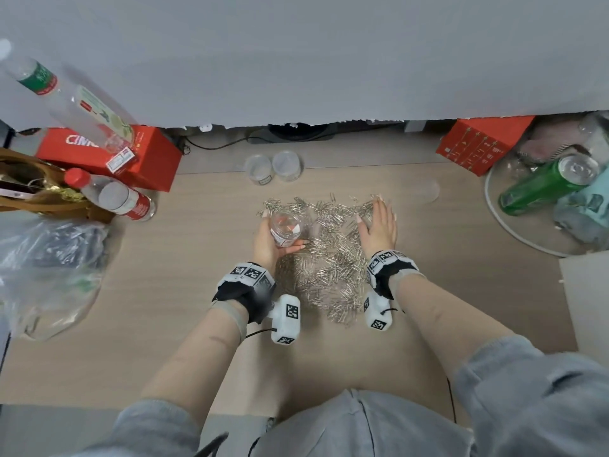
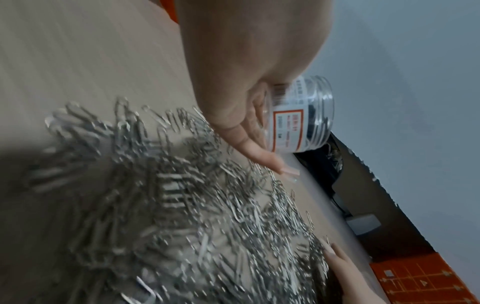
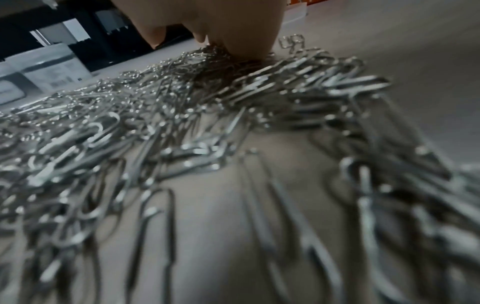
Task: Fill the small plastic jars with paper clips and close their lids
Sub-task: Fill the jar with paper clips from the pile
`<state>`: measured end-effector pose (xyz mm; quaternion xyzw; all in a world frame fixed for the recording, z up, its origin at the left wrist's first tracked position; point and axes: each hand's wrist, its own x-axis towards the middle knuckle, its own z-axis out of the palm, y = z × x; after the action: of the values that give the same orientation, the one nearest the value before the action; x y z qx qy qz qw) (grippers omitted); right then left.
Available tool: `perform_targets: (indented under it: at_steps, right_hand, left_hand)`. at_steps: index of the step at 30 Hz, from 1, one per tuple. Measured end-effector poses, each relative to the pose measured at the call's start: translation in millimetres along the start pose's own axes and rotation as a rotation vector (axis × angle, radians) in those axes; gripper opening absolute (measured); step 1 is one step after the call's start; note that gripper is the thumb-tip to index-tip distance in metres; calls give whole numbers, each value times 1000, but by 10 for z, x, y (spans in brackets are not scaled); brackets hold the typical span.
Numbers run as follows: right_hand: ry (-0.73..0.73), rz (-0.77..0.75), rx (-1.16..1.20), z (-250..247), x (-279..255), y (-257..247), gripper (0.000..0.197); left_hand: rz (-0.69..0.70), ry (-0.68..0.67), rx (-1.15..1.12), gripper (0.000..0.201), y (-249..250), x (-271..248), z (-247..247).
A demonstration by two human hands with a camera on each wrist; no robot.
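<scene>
Clear, red-labelled jar [image 1: 285, 227], lidless, gripped by left hand [image 1: 266, 243] fingers; right hand [image 1: 379, 225] flat, released, on paper clips [image 1: 329, 265] at 3 o'clock.

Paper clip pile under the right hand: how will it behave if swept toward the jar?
The paper clips lie loose and thinly spread, so they probably slide and scatter rather than move together. Many overlap, so some may tangle and drag in clumps. The flat right hand suits raking; strays likely escape at the edges.

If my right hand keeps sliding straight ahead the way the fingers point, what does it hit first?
The right hand lies flat on the paper clips, fingers pointing away. Beyond the last clips the desk looks bare up to its far edge, though depth is unclear.
</scene>
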<state>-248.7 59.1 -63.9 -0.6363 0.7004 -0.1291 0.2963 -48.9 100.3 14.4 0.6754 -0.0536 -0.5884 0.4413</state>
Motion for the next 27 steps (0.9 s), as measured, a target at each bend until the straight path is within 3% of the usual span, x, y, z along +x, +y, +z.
perform_targets:
  at_steps: [5, 12, 17, 21, 27]
  right_hand:
    - [-132, -116, -55, 93, 37, -205, 64]
    - [-302, -282, -105, 254, -232, -416, 93]
    - [-398, -348, -209, 304, -336, -404, 114]
    - [-342, -324, -251, 366, -401, -353, 91]
    - [-197, -270, -77, 356, -441, -388, 51]
  left_hand:
    - [-16, 9, 31, 58, 109, 66, -304]
    - [-48, -63, 38, 58, 175, 79, -472]
    - [-58, -140, 79, 44, 203, 71, -469]
    - [-86, -160, 94, 47, 171, 79, -460]
    - [-72, -189, 118, 48, -5, 93, -518]
